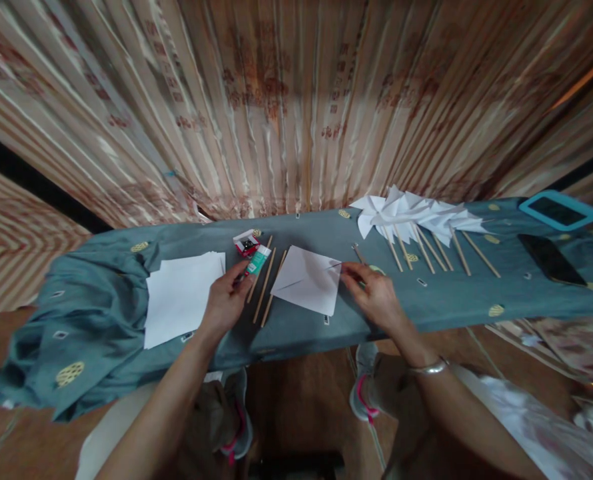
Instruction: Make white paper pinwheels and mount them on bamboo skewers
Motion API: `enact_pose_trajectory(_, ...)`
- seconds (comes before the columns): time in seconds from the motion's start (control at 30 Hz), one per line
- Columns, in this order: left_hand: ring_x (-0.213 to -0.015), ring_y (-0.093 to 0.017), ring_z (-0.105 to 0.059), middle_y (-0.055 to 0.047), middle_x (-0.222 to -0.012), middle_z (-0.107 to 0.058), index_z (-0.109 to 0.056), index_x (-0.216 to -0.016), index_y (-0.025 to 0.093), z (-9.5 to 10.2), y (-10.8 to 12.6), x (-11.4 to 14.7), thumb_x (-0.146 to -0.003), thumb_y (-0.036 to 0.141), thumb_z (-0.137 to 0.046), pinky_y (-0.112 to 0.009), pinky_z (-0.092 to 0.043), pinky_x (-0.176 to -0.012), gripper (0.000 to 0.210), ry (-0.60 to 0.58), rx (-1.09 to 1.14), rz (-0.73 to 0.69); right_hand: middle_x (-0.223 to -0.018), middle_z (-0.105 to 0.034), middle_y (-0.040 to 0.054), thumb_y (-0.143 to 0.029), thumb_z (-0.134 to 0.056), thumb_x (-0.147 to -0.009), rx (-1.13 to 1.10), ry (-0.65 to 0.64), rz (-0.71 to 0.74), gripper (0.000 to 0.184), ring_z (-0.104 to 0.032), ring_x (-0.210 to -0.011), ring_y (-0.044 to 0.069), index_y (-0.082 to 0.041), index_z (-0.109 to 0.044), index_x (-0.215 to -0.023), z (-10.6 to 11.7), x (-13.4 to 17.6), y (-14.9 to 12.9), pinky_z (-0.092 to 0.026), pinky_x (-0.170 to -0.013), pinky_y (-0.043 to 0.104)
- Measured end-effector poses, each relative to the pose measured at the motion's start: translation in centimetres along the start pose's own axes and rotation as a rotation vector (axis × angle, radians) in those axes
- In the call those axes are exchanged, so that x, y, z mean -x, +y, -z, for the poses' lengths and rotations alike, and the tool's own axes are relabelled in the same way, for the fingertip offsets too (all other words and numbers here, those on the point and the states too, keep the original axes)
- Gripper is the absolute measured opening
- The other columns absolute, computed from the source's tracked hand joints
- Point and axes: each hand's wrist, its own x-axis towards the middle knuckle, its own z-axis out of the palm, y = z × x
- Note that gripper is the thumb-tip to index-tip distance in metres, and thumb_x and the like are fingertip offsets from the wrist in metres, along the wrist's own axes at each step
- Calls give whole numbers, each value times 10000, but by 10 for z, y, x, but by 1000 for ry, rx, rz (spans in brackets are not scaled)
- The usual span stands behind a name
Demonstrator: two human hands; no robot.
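Observation:
My left hand (225, 298) is closed on a small green-and-white box (257, 261), its thumb and fingers at the lower end. Beside it lies a small red-and-white open box (246, 244) with dark contents. A square of white paper (307, 283) with slits running in from its corners lies flat in the middle of the cloth. My right hand (372, 291) pinches at the paper's upper right corner; the fingertips partly hide that corner. Between my left hand and the paper lie several thin wooden sticks (263, 287), one partly under the paper's edge.
A stack of white paper (179, 293) lies at left. Several white paper pinwheels (409, 212) on sticks overlap at the back right. A dark phone (551, 259) and a blue-framed device (559, 209) lie at far right. Green cloth (101, 287) covers the narrow table; a curtain hangs behind.

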Motion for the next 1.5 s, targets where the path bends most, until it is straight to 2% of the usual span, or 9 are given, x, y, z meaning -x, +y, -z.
enact_pose_trajectory(0.13,-689,-145,-628,-71,-856,-729,-687,-997,134,-34,31,28,-650,447,-770,-261,-508,-671,475,-335,714,320,-1004,-733,87,-476,-717,-739,-783,-253,-185,418,-671,-930,210,-204,-680,-1055,-21,4,-31,-521,-841,353)
enact_pose_trajectory(0.3,-621,-99,-602,-58,-762,-713,-723,-832,109,-63,48,44,-580,417,-850,-211,-495,-612,417,-550,909,458,-780,-699,10,-458,-777,-692,-1118,-416,-312,355,-586,-645,107,-174,-734,-900,-23,3,-46,-476,-655,256)
enact_pose_trajectory(0.5,-503,-77,-540,-34,-655,-667,-687,-736,98,-80,35,43,-602,496,-819,-197,-372,-465,440,-680,832,489,-674,-674,-2,-499,-773,-683,-1076,-334,-348,367,-537,-567,89,-157,-730,-811,-13,1,-31,-420,-576,234)
enact_pose_trajectory(0.73,-444,-49,-454,13,-554,-592,-666,-703,101,-93,41,41,-582,518,-813,-203,-318,-459,458,-660,845,538,-627,-676,3,-533,-791,-627,-957,-155,-437,384,-542,-549,94,-163,-698,-661,-15,0,-25,-440,-575,230)
enact_pose_trajectory(0.87,-451,-59,-459,15,-563,-579,-654,-723,116,-91,42,51,-628,542,-769,-209,-340,-465,451,-711,803,515,-596,-641,-16,-529,-815,-587,-1005,169,-497,389,-509,-508,86,-180,-646,-614,7,-20,-10,-425,-474,207)
enact_pose_trajectory(0.97,-510,-113,-544,-17,-642,-626,-629,-756,145,-84,34,55,-736,555,-663,-252,-438,-511,412,-734,629,377,-661,-662,-26,-474,-838,-581,-1085,345,-500,354,-525,-523,80,-192,-641,-660,23,-31,3,-433,-439,186)
enact_pose_trajectory(1.07,-831,-213,-658,-85,-892,-707,-646,-895,168,-76,22,49,-854,418,-565,-361,-526,-775,266,-598,310,-24,-680,-673,-14,-465,-822,-619,-1132,234,-540,336,-557,-546,81,-185,-677,-734,18,-29,7,-489,-485,189)
enact_pose_trajectory(1.2,-1257,-286,-500,-140,-1256,-626,-631,-1015,160,-74,7,36,-868,244,-569,-492,-393,-1073,180,-458,-41,-508,-722,-695,-2,-446,-837,-593,-1047,127,-533,366,-640,-650,123,-185,-679,-796,-8,-24,3,-559,-633,255)
enact_pose_trajectory(1.5,-1368,-323,-382,-127,-1300,-593,-607,-1006,165,-82,-3,32,-848,198,-619,-548,-393,-1084,162,-492,-355,-601,-879,-697,7,-386,-775,-678,-627,44,-204,478,-664,-821,168,-230,-553,-1072,-30,-36,-1,-536,-793,334)
